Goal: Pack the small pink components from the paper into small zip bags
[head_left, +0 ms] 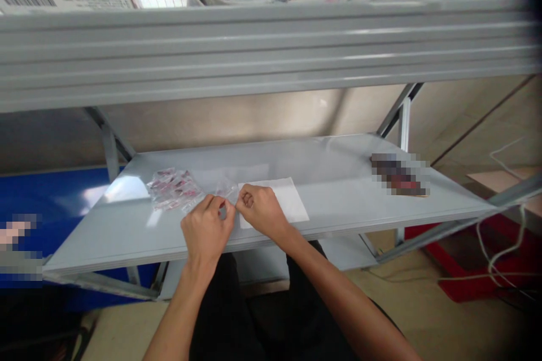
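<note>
Plastic piece (225,187), clear and crumpled, is seen at twelve o'clock from the left hand (206,224) and the right hand (264,211).
Fingers of both are curled in a pinch; by which the piece is gripped cannot be told. At ten o'clock from the left hand, a heap of clear bags with dark red contents (173,188) is placed; a white rectangular sheet (293,203) is partly covered by the right hand.

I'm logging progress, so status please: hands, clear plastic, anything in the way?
Left hand and right hand close together at clear plastic, grip unclear. Bag pile left of them. White sheet partly behind right hand; nothing visibly blocking.
</note>
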`<state>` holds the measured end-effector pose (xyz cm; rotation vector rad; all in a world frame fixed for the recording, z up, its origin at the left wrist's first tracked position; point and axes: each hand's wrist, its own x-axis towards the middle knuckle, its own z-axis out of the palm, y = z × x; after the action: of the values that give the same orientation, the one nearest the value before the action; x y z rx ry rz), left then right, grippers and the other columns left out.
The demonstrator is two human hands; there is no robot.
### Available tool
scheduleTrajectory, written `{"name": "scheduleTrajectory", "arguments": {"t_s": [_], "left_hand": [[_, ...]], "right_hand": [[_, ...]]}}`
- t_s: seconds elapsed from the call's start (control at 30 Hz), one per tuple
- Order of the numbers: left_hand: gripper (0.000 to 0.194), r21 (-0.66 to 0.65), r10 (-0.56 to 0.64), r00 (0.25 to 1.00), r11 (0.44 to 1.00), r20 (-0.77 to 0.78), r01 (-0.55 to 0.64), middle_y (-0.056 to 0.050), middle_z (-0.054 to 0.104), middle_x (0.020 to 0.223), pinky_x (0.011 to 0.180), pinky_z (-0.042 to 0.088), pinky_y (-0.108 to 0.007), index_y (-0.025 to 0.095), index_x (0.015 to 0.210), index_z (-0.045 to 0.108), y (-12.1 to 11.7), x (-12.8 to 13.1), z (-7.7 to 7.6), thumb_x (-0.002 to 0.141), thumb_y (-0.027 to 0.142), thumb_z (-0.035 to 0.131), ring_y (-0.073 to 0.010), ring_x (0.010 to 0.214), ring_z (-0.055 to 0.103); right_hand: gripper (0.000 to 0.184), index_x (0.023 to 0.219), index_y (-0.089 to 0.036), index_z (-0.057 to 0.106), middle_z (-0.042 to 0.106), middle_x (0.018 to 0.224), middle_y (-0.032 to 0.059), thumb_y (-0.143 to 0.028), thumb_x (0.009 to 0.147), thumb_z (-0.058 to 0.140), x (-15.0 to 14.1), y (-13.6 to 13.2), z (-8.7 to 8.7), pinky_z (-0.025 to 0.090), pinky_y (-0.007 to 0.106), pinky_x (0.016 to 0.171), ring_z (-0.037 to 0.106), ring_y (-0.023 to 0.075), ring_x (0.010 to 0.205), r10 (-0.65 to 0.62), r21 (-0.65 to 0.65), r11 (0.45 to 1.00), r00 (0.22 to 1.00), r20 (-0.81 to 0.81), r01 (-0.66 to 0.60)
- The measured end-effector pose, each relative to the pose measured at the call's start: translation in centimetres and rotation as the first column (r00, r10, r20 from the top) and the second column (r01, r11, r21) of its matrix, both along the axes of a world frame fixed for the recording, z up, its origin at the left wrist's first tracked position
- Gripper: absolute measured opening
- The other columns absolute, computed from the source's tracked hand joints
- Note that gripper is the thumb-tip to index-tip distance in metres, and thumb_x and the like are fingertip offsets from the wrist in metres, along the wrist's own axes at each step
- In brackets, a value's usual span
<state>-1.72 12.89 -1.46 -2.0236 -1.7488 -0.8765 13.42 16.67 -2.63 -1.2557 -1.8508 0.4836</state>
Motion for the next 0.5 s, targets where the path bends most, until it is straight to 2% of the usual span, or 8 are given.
{"name": "scheduleTrajectory", "arguments": {"t_s": [0.07,0.13,0.23,0.3,0.4,0.47,0.5], "left_hand": [[0.025,-0.022,-0.072,0.997,0.997,-0.01,0.071,-0.006,0.072,0.077,0.059,0.039,-0.03,0.02,0.078,0.07,-0.2,0.8,0.2,0.095,0.028,0.053,-0.0219,0.068,0.068],[0.024,-0.042,-0.132,0.991,0.99,0.024,0.133,-0.006,0.072,0.077,0.06,0.041,-0.03,0.02,0.077,0.069,-0.6,1.6,0.3,0.094,0.026,0.054,-0.0216,0.069,0.067],[0.02,-0.06,-0.202,0.966,0.975,0.163,0.213,-0.004,0.069,0.073,0.062,0.044,-0.03,0.02,0.073,0.066,-0.9,2.3,-0.1,0.091,0.021,0.056,-0.0192,0.067,0.065],[0.018,-0.071,-0.234,0.922,0.961,0.308,0.267,-0.003,0.069,0.076,0.065,0.048,-0.03,0.02,0.077,0.067,-0.6,2.2,-0.4,0.092,0.023,0.056,-0.0189,0.07,0.065],[0.017,-0.037,-0.212,0.79,0.958,0.575,0.285,-0.008,0.071,0.1,0.079,0.056,-0.033,0.02,0.096,0.069,0.8,1.4,-1.1,0.094,0.035,0.06,-0.0219,0.092,0.068],[0.028,-0.031,-0.159,0.641,0.961,0.75,0.275,-0.011,0.069,0.118,0.092,0.056,-0.037,0.02,0.11,0.067,1.9,0.6,-1.5,0.09,0.039,0.067,-0.0242,0.11,0.066],[0.034,-0.051,-0.131,0.544,0.951,0.829,0.306,-0.012,0.068,0.124,0.096,0.055,-0.038,0.02,0.115,0.065,2.4,0.4,-1.6,0.088,0.039,0.069,-0.0245,0.115,0.065]], "right_hand": [[0.004,0.084,-0.017,0.067,0.072,0.073,0.0018,-0.015,0.083,0.064,0.3,0.3,0.3,0.047,0.023,0.063,0.065,0.0145,0.064,0.057,-0.045,0.997,0.993,-0.105,-0.062],[0.009,0.089,-0.016,0.069,0.074,0.077,0.0034,-0.015,0.085,0.061,0.7,0.7,0.4,0.049,0.023,0.061,0.068,0.0152,0.065,0.111,-0.085,0.988,0.98,-0.162,-0.126],[0.018,0.089,-0.014,0.072,0.074,0.079,0.0054,-0.016,0.088,0.054,1.6,1.5,0.5,0.047,0.02,0.047,0.068,0.0144,0.058,0.135,-0.162,0.971,0.966,-0.219,-0.173],[0.021,0.087,-0.014,0.072,0.073,0.076,0.005,-0.019,0.09,0.052,2.3,2.0,0.6,0.043,0.018,0.04,0.067,0.0129,0.053,0.152,-0.207,0.956,0.952,-0.266,-0.21],[0.025,0.082,-0.013,0.07,0.069,0.068,0.0037,-0.024,0.09,0.05,3.5,2.7,1.0,0.04,0.016,0.035,0.064,0.0115,0.047,0.22,-0.224,0.927,0.921,-0.321,-0.299],[0.024,0.084,-0.012,0.07,0.071,0.071,0.0051,-0.025,0.09,0.05,4.2,3.0,1.4,0.039,0.016,0.034,0.063,0.011,0.047,0.264,-0.229,0.903,0.89,-0.373,-0.363],[0.024,0.089,-0.012,0.07,0.073,0.077,0.0065,-0.025,0.089,0.05,4.6,3.1,1.5,0.038,0.016,0.033,0.063,0.0105,0.047,0.278,-0.234,0.889,0.872,-0.403,-0.392]]}}
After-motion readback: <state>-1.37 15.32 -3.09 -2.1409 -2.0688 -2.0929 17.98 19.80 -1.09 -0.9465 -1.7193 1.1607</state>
